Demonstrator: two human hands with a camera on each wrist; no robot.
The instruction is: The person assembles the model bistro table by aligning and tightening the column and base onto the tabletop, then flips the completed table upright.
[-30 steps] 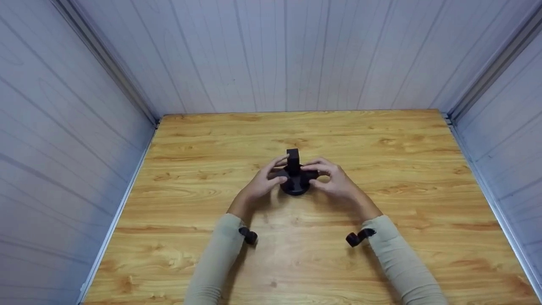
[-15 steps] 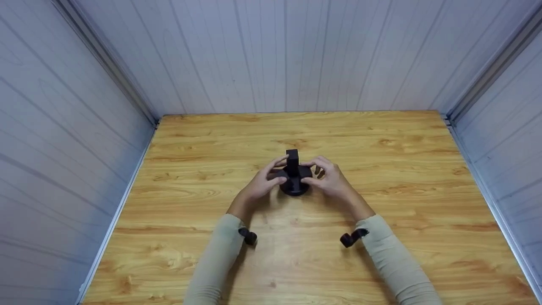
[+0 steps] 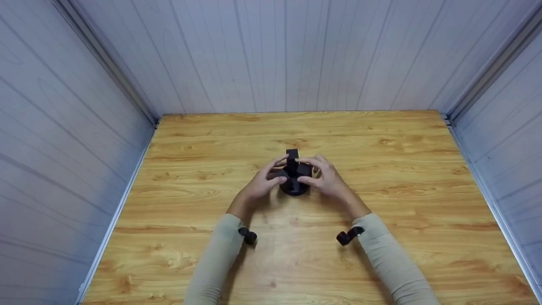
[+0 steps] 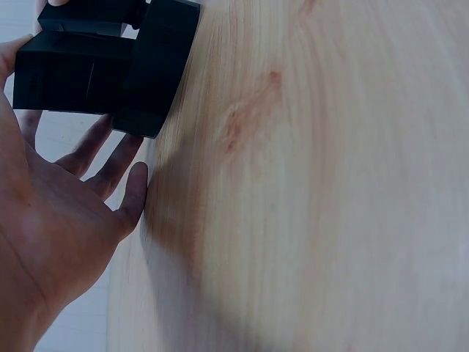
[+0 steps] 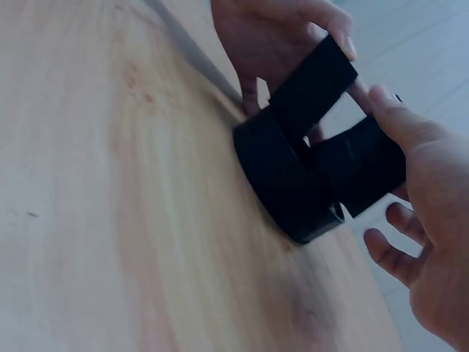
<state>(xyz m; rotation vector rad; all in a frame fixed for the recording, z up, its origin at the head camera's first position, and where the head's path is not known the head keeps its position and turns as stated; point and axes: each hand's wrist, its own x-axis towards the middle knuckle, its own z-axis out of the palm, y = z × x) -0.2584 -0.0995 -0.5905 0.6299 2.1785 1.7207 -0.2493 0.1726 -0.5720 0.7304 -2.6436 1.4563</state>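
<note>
A black round base (image 3: 295,190) sits on the table with several black blocks rising from it. The tallest block (image 3: 292,155) stands at the back. My left hand (image 3: 260,184) holds the left block (image 4: 66,73), thumb in front and fingers behind; in the right wrist view its fingertip touches that block's top. On the other side my right hand (image 3: 329,180) grips the right block (image 5: 366,165) between thumb and fingers, one finger reaching to the tall block. In the right wrist view, that block leans outward from the base's rim. How its lower end meets the base is hidden.
The wood-grain table (image 3: 203,148) is bounded by pale panel walls at the back (image 3: 271,55), left and right. A small black wrist camera (image 3: 250,237) hangs from the left sleeve, another black camera (image 3: 345,238) from the right sleeve.
My right hand has moved left, bringing its block from beside the base to its right side; its index finger now extends toward the tall block. The left hand has stayed in place.
</note>
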